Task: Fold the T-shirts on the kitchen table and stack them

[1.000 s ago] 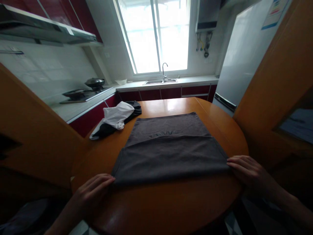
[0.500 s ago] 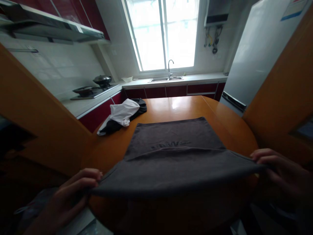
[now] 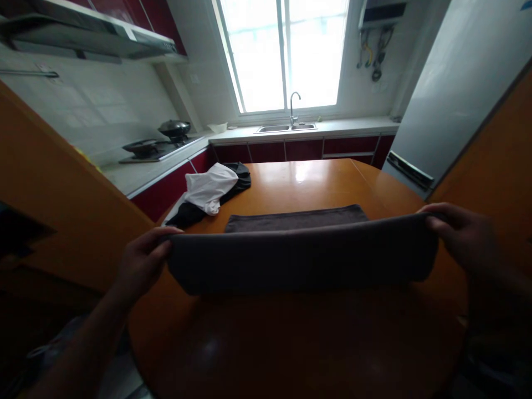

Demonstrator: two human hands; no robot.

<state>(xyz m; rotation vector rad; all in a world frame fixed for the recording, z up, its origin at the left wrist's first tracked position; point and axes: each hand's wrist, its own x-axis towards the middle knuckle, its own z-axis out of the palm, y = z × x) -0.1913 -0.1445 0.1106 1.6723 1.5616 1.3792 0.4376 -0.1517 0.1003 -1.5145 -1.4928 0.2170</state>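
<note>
A dark grey cloth point(image 3: 303, 257) is stretched between my two hands above the round wooden table point(image 3: 299, 343). My left hand point(image 3: 147, 255) pinches its left corner, fingers closed. The right corner is gripped by my right hand point(image 3: 457, 227), thumb below and fingers above. The raised near part hangs as a dark band, and behind it the far part of the cloth lies flat on the wood. The printed marking on the cloth is hidden behind the raised part.
A pile of white point(image 3: 210, 185) and black clothing lies at the table's far left. Beyond stand a counter with a sink point(image 3: 286, 128), a stove with pans point(image 3: 174, 128), and a fridge point(image 3: 440, 100) at the right.
Both hands have risen and moved forward with the near edge of the cloth. The cloth's underside now faces me, and less of its flat part shows.
</note>
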